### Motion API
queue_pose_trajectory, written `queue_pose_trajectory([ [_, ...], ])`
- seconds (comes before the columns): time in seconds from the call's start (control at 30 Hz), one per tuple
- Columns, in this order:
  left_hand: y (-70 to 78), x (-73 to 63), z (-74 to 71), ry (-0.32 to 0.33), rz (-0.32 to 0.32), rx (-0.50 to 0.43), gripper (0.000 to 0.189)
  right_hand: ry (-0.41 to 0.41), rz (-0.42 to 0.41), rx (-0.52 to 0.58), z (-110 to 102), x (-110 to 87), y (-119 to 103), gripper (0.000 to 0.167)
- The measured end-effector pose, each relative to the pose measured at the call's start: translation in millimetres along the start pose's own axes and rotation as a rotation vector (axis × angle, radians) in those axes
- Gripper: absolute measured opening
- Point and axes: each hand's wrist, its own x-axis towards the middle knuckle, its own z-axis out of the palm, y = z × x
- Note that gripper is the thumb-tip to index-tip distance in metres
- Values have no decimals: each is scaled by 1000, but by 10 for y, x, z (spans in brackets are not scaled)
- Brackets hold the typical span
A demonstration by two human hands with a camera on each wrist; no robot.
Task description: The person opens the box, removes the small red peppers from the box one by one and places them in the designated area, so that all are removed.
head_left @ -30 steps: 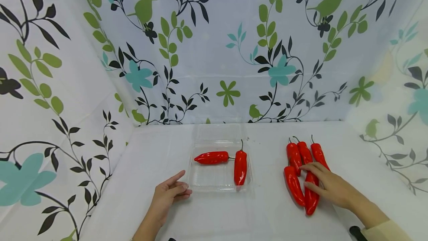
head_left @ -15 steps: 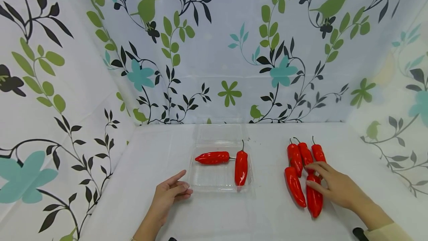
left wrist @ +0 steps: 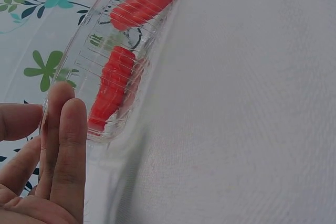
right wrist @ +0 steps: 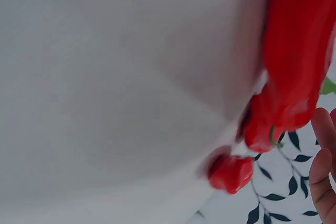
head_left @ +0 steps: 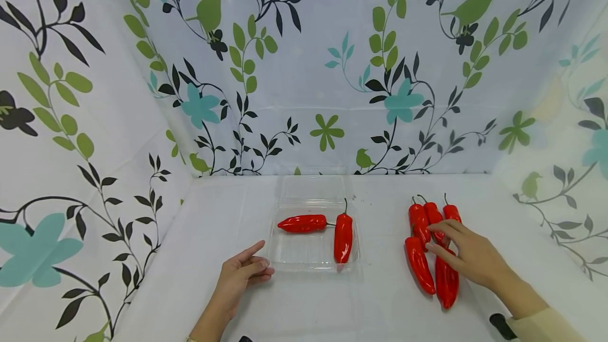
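Observation:
At the near left corner of a clear plastic container (head_left: 304, 267), my left hand (head_left: 242, 281) pinches the rim between thumb and fingers. Inside lie two red chili peppers, one crosswise (head_left: 302, 224) and one lengthwise (head_left: 343, 239) whose stem passes over the far rim. To the right, my right hand (head_left: 470, 255) reaches over a group of several red peppers, thumb and fingers spread apart. Its fingertips are right at the upper left pepper (head_left: 418, 224). A lower pepper (head_left: 446, 285) lies partly under the thumb. In the right wrist view, fingers (right wrist: 321, 177) show beside a large pepper (right wrist: 296, 51).
The container's clear lid (head_left: 311, 188) lies folded back toward the curtain. Another pepper (head_left: 419, 266) lies at the group's left front. A white cloth (head_left: 209, 210) covers the table, and a leaf-patterned curtain (head_left: 294, 94) stands behind and at both sides.
The lower pepper has slid slightly toward the near side and right. My right hand has let it go and moved left to the upper peppers. My left hand stays put.

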Motion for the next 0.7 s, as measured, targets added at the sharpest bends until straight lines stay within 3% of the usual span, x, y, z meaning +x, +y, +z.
queue_pose_trajectory([
  [0.1,1,3,2,3,-1,2,56,20,-9,66,6,67,-111,50],
  [0.33,-3,6,5,4,-4,3,55,38,-61,350,-49,265,-464,42],
  [0.7,-5,8,11,10,-6,7,55,-24,-136,709,-113,623,-1090,40],
])
